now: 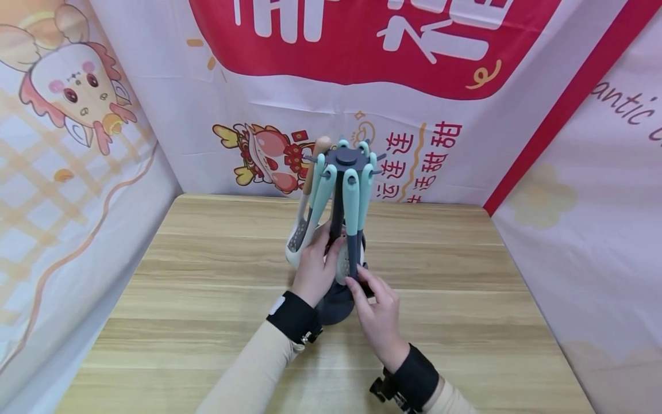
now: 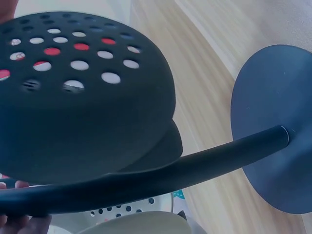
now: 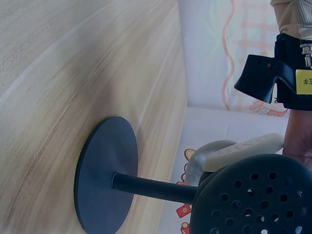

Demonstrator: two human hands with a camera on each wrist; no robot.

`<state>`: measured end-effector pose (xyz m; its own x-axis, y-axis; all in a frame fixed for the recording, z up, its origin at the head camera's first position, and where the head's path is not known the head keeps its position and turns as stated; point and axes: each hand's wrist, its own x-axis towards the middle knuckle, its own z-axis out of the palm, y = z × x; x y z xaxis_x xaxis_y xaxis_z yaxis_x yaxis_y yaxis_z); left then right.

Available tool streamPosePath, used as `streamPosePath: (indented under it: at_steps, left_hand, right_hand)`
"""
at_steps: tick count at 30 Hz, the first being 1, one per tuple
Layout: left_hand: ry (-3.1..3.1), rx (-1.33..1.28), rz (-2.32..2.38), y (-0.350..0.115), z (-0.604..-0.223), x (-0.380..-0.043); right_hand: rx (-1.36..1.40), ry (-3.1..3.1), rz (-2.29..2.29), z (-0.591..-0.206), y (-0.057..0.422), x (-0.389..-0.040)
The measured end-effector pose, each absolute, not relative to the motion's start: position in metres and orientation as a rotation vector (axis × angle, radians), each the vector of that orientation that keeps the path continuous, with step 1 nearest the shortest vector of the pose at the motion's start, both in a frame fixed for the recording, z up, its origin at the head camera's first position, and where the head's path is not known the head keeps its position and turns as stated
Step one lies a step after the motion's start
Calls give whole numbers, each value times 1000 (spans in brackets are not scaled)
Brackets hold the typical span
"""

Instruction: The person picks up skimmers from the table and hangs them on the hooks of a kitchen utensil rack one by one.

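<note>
A dark utensil stand (image 1: 347,156) rises upright, its hub hung with several teal-handled kitchen utensils. My left hand (image 1: 314,269) grips its pole (image 2: 229,150); in the left wrist view, fingertips (image 2: 34,224) show behind the pole. At the front, my right hand (image 1: 381,313) pinches the dark neck (image 1: 353,253) of a teal-handled utensil between thumb and fingers. A dark skimmer (image 2: 87,102) with a perforated bowl fills much of the left wrist view, close beside the pole. In the right wrist view the same kind of perforated bowl (image 3: 258,195) hides part of the left hand (image 3: 297,139).
The round dark base (image 3: 105,175) rests on the wooden table (image 1: 217,287). A white ladle-shaped strainer (image 1: 293,250) with a wooden handle hangs at the stand's left. Behind stands a printed cloth backdrop (image 1: 289,98), with cloth walls at both sides.
</note>
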<state>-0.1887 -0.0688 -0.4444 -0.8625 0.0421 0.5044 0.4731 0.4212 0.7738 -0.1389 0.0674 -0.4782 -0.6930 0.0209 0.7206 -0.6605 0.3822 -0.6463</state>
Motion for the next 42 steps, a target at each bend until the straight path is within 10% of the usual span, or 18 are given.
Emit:
streamPosePath:
  at_steps: [42]
  left_hand:
    - [-2268, -392, -1407, -56, -440, -159]
  right_hand:
    - [539, -2025, 1155, -481, 60, -154]
